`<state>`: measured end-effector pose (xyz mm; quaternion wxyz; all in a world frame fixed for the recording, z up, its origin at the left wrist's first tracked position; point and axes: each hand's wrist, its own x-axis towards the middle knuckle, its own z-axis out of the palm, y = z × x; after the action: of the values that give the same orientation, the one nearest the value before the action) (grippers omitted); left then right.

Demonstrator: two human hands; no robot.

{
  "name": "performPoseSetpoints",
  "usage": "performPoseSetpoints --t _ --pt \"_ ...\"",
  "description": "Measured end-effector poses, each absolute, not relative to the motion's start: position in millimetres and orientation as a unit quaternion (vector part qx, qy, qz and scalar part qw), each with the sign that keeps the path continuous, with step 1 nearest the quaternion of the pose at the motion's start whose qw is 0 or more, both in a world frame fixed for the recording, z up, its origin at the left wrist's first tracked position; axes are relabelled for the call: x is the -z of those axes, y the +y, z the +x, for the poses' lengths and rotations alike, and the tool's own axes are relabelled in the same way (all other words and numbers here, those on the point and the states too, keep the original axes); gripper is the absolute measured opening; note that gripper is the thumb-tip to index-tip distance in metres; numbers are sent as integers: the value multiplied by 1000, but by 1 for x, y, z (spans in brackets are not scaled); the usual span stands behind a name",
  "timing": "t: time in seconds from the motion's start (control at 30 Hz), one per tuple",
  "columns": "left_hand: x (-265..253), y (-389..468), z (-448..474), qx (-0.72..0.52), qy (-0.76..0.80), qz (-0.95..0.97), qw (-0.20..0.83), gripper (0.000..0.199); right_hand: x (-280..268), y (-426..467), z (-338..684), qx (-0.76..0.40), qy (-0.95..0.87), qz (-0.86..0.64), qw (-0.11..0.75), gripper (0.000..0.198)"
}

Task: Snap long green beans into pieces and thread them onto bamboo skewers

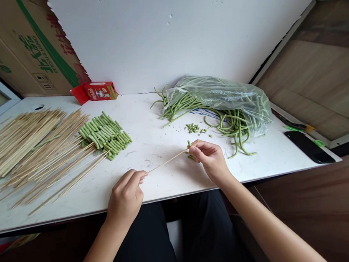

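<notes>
From left grip (124,192), skewer (167,161) reaches bean piece (189,143) in right grip (209,158)

left hand (126,193) holds skewer (167,160) | right hand (209,158) holds bean piece (189,143) at skewer's end | plastic bag (220,90) beyond

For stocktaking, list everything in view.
Table: one, white, centre.
Panel: one, white, behind table.
Carton: one, brown, back left.
Packet: one, red, beside carton.
Skewers: many, tan, left.
Cut beans: many, green, on skewer ends.
Bag: one, clear, back right.
Long beans: many, green, in and around bag.
Bean bits: many, green, near bag.
Phone: one, black, far right.
Unclear items: some, black and green, beside phone.
Held skewer: one, tan, centre front.
Bean piece: one, green, skewer's right end.
Trousers: one pair, dark, below table.
Left hand: one, bare, skewer's left end.
Right hand: one, bare, skewer's right end.
</notes>
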<state>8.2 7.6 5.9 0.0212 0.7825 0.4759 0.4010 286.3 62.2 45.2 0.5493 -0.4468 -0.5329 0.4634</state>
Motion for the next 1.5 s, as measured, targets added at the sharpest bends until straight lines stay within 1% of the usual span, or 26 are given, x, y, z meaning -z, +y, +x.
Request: performPoseSetpoints --t 0.3,0.57,0.7,0.73,0.77,0.87,0.93,1.03,1.17,1.4,1.5 --pt "-5 7 7 -386 482 786 19 54 -51 56 279 -450 -553 -453 535 32" --pt "-4 9 6 -371 479 795 34 39 -43 52 272 -457 -574 -437 521 22" --pt "-6 10 7 -366 475 798 54 44 -41 51 270 -458 -566 -448 518 26" --pt "-7 10 7 -370 475 796 58 43 -41 51 271 -457 -558 -456 521 27" --pt "-8 10 8 -378 476 792 61 39 -41 52 271 -456 -547 -465 526 28" --pt "-11 11 10 -414 482 770 55 15 -41 55 275 -461 -513 -483 540 29" --pt "-11 11 10 -426 486 762 43 6 -41 55 276 -464 -507 -485 541 30" --pt "-11 10 10 -434 483 759 35 10 -42 54 274 -453 -524 -481 537 30" --pt "-8 10 8 -428 461 776 48 21 -43 52 272 -434 -551 -471 535 27" --pt "-5 10 5 -396 462 792 44 36 -45 51 272 -449 -561 -457 525 26" --pt "-5 10 5 -387 468 793 49 37 -45 51 270 -458 -560 -450 524 25"
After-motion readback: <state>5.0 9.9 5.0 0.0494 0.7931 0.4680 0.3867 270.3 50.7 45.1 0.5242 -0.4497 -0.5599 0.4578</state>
